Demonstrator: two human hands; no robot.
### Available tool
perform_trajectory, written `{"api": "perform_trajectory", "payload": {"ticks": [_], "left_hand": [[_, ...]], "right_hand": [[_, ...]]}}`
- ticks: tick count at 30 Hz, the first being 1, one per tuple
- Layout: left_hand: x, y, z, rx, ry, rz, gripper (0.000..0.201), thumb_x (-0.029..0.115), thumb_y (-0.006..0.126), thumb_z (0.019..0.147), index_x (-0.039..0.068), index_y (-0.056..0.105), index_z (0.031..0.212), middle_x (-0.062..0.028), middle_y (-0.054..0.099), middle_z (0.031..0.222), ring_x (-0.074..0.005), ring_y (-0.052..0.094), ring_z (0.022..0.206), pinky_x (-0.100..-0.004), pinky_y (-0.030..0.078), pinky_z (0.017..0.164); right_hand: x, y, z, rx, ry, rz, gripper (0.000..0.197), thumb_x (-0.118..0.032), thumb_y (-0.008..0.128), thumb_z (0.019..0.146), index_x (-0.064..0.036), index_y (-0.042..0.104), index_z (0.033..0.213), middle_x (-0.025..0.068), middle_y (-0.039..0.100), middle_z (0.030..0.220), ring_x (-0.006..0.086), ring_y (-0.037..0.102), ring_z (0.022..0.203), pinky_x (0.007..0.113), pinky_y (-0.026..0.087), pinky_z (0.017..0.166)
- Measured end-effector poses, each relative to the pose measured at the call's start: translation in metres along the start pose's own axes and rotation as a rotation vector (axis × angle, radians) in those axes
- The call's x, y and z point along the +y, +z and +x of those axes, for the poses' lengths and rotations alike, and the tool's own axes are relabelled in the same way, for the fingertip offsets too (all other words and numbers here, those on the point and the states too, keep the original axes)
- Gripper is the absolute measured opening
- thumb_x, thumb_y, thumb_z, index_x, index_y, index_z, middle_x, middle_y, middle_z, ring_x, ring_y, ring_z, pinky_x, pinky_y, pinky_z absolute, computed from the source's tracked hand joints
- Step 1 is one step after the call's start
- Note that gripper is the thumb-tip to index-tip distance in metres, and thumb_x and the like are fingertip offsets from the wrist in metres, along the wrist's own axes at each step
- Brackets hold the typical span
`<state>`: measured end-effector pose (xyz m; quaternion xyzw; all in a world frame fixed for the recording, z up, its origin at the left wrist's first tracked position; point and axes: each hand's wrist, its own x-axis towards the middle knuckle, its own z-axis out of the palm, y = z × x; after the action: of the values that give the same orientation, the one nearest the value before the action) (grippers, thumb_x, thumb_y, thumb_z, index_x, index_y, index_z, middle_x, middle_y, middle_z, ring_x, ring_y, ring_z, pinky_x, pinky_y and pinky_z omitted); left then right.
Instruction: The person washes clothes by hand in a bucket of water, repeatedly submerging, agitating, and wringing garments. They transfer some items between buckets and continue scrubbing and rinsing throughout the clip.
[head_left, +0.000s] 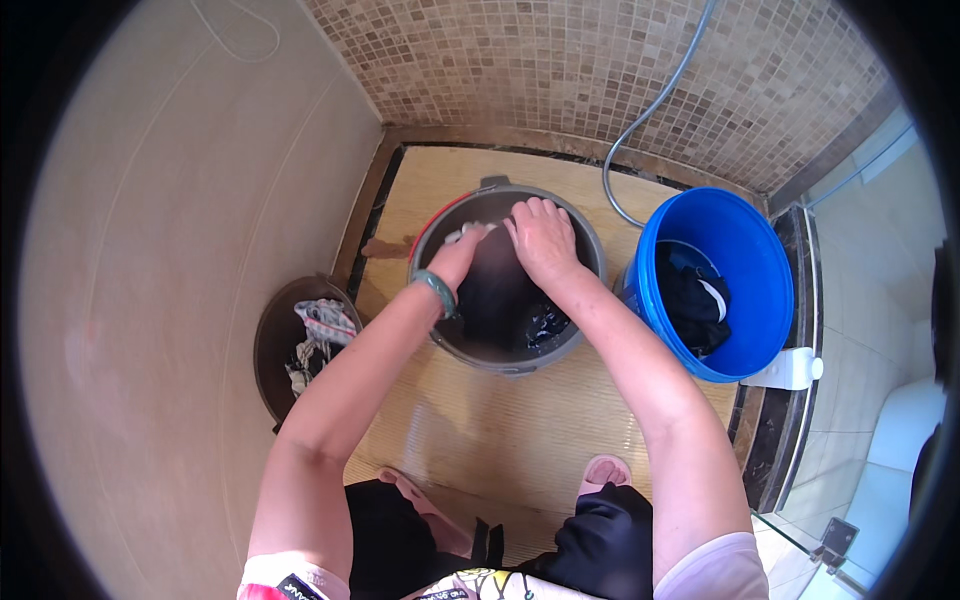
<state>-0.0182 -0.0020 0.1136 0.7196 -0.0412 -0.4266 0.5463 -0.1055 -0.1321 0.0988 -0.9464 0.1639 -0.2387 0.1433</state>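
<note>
Bending over a grey bucket (590, 262) set on the shower floor (500, 420), both forearms reaching down from the lower edge so the hands meet at the bucket's far side. Left hand (462, 252), with a green band (437, 291) on the wrist, closed round a pale bit of cloth (470, 230) right at the rim. Right hand (543, 238) curled knuckles-up beside it, fingers bent inward; whether that grip actually holds cloth cannot be told, since the fingertips are hidden underneath. Pressed close together, touching or nearly so, a posture that suits rubbing cloth between the two hands. Dark cloth (545, 325) lying low in the bucket under the right forearm, kept inside, probably so any wet stays contained.

Standing just to the right, a blue bucket (760, 290) tilted toward the grey one, with dark clothes (692, 300) inside, near enough to reach without shifting the feet. Leaning against the left wall, a brown basin (270, 350) with a crumpled patterned rag (322, 322). Trailing down the mosaic wall, a thin hose (650, 110) ending behind the two buckets. Tucked behind the blue bucket, a white bottle (795, 370). Showing at the bottom, a pink slipper (605, 470).
</note>
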Motion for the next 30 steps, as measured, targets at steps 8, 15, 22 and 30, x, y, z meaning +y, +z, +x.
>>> {"api": "perform_trajectory", "payload": {"ticks": [8, 15, 22, 30], "left_hand": [[-0.044, 0.007, -0.005, 0.054, 0.007, 1.450, 0.087, 0.032, 0.059, 0.078, 0.012, 0.002, 0.141, -0.0312, 0.025, 0.132, -0.0512, 0.040, 0.112, -0.0469, 0.037, 0.095], [-0.070, 0.021, 0.053, 0.114, -0.033, 0.804, 0.063, 0.039, 0.050, 0.084, 0.004, 0.031, 0.133, -0.0231, 0.035, 0.132, -0.0353, 0.043, 0.115, -0.0380, 0.035, 0.098], [-0.030, -0.025, 0.022, -0.122, -0.292, -0.490, 0.043, 0.044, 0.041, 0.088, 0.009, 0.060, 0.103, -0.0119, 0.061, 0.104, -0.0222, 0.058, 0.094, -0.0360, 0.045, 0.083], [0.011, -0.008, 0.004, -0.113, -0.098, -0.368, 0.032, 0.034, 0.048, 0.089, 0.007, 0.058, 0.102, -0.0102, 0.064, 0.092, -0.0167, 0.061, 0.086, -0.0298, 0.050, 0.074]], "right_hand": [[-0.043, 0.027, -0.042, -0.779, 0.057, -0.215, 0.063, -0.035, 0.058, 0.079, -0.0167, 0.034, 0.135, 0.0137, 0.024, 0.142, 0.0374, 0.021, 0.130, 0.058, 0.023, 0.100], [0.000, 0.071, -0.014, -0.746, 0.133, -0.083, 0.042, -0.030, 0.055, 0.080, -0.0158, 0.050, 0.119, 0.0152, 0.045, 0.124, 0.0348, 0.046, 0.114, 0.047, 0.038, 0.093], [-0.073, -0.017, -0.019, -0.254, 0.140, 0.671, 0.030, -0.028, 0.058, 0.081, -0.0070, 0.055, 0.103, 0.0168, 0.055, 0.100, 0.0346, 0.055, 0.094, 0.040, 0.044, 0.081], [-0.023, -0.029, 0.001, -0.023, 0.149, 0.195, 0.019, -0.022, 0.056, 0.080, -0.0080, 0.053, 0.092, 0.0141, 0.056, 0.092, 0.0338, 0.057, 0.084, 0.043, 0.046, 0.073]]}}
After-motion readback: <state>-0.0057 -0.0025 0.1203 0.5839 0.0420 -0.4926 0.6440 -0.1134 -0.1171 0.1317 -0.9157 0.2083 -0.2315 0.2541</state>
